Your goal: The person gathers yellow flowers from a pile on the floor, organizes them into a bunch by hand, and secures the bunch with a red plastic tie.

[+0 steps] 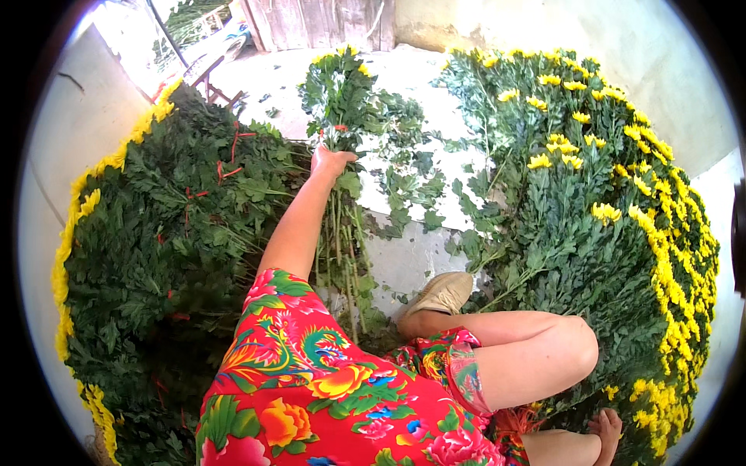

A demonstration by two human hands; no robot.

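Note:
My left hand (331, 163) reaches forward at arm's length, closed around a tied bunch of yellow chrysanthemums (338, 87). A red tie (335, 128) circles the bunch just above my fingers, and its bare stems (347, 256) hang below the hand. At the lower right, my right hand (608, 428) rests beside my bent leg, near the yellow blooms; its fingers look curled, and whether they hold anything is hidden. Close to my lap lies a tuft of red ties (520, 428).
Bunches with red ties are heaped on the left (175, 250). A large pile of chrysanthemums (559, 279) curves along the right wall. Loose leaves (408, 186) litter the floor between them. A wooden door (332, 23) and a low folding seat frame (213, 87) stand beyond.

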